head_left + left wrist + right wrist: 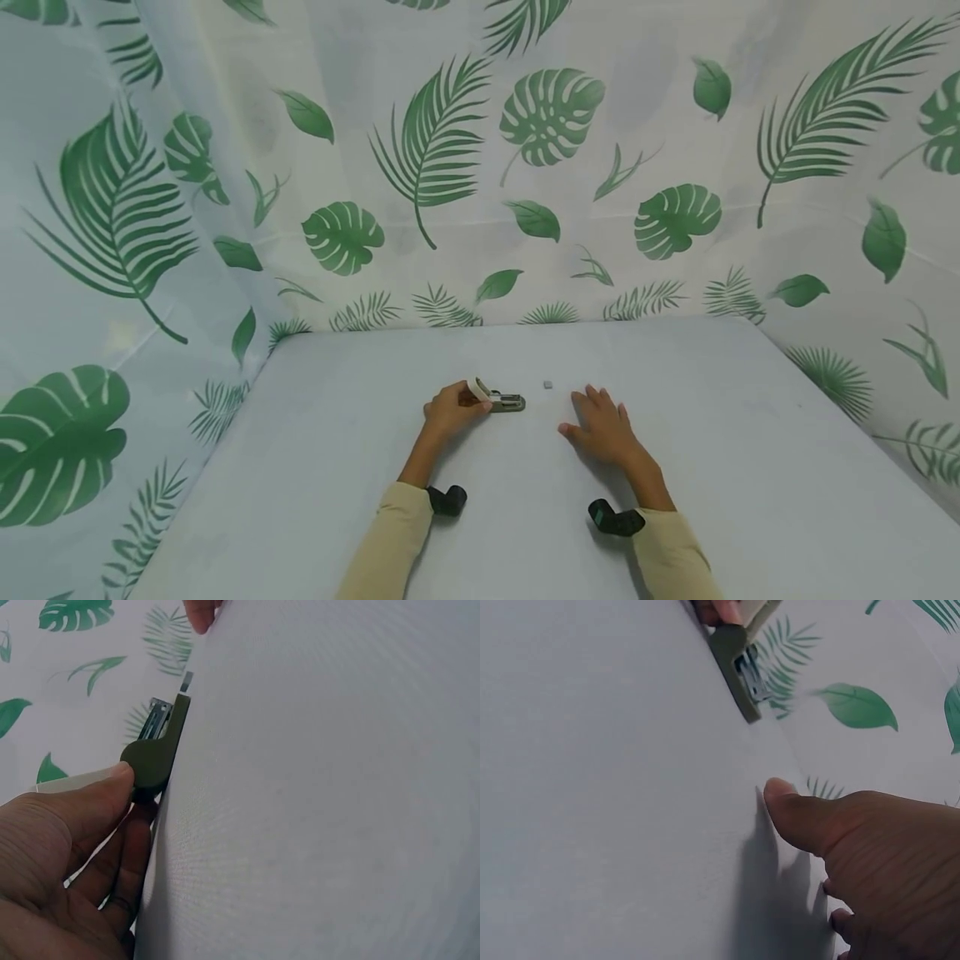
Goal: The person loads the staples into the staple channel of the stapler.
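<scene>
A small stapler (507,402) with a dark green base lies on the table, its whitish top swung up and back so that the metal staple channel (156,720) shows. My left hand (452,410) holds it at the hinge end, thumb on the near side and fingers behind. To the right of the stapler lies a small grey piece (547,385), perhaps a strip of staples; it is too small to tell. Beside that piece my right hand (603,427) rests on the table, fingers spread and holding nothing. In the right wrist view its thumb (784,799) points toward the stapler.
The white table (525,533) reaches back to a hanging cloth (465,275) printed with green leaves, which also runs along the left and right sides. A black wrist device (447,501) sits on the left wrist, another black device (617,518) on the right.
</scene>
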The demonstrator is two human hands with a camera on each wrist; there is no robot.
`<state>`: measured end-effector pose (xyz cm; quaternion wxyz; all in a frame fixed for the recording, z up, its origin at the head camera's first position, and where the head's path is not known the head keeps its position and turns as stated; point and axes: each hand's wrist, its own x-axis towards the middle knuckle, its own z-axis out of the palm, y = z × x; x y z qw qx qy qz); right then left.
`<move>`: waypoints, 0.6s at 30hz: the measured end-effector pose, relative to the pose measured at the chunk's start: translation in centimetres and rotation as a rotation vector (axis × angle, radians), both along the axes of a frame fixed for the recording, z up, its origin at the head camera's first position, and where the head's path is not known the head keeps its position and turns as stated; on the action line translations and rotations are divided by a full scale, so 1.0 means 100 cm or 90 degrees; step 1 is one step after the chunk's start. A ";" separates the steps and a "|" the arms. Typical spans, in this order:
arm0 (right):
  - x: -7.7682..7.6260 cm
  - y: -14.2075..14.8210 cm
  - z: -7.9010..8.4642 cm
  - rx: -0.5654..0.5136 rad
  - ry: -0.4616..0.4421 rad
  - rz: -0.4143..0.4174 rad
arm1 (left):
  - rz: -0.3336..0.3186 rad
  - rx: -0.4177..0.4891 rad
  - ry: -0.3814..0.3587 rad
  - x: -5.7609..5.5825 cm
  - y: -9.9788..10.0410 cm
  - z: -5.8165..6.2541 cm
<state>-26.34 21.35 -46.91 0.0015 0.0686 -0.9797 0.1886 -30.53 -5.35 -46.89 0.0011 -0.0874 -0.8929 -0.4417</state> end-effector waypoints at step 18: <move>-0.025 -0.004 -0.004 -0.107 0.029 0.000 | -0.003 0.016 0.009 0.002 0.001 0.001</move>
